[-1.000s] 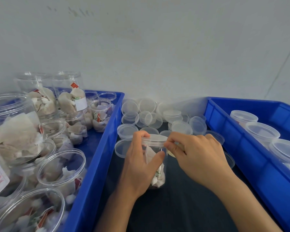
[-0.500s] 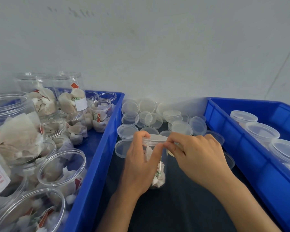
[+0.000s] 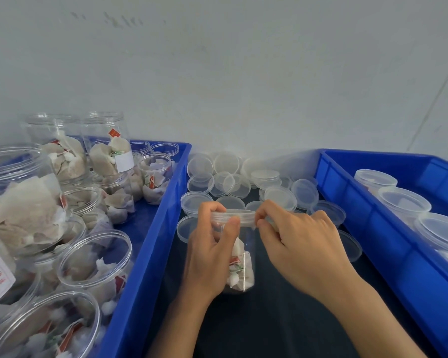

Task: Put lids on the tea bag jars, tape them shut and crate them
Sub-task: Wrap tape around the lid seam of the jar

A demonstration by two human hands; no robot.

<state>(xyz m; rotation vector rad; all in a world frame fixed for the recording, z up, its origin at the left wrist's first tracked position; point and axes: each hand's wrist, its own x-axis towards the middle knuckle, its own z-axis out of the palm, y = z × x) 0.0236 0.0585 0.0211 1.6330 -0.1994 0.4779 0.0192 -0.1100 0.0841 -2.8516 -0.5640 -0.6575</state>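
A clear jar (image 3: 242, 264) with tea bags stands on the dark table between two blue crates, a clear lid (image 3: 233, 217) on its mouth. My left hand (image 3: 210, 254) grips the jar, its thumb pressed on the lid's rim. My right hand (image 3: 300, 244) pinches something small at the lid's right edge; whether it is tape, I cannot tell. Several loose lids (image 3: 225, 164) lie behind the jar. The left blue crate (image 3: 150, 228) holds several open jars of tea bags (image 3: 93, 264). The right blue crate (image 3: 367, 215) holds lidded jars (image 3: 404, 202).
A pale wall rises right behind the crates and the lids. The two crates' walls close in the dark strip of table (image 3: 282, 326) where my hands work. A large jar (image 3: 18, 197) with a white label stands at the far left.
My left thumb has slid up onto the lid's rim, and my right fingers have drawn a little to the right along the lid's edge. The jar stays in place.
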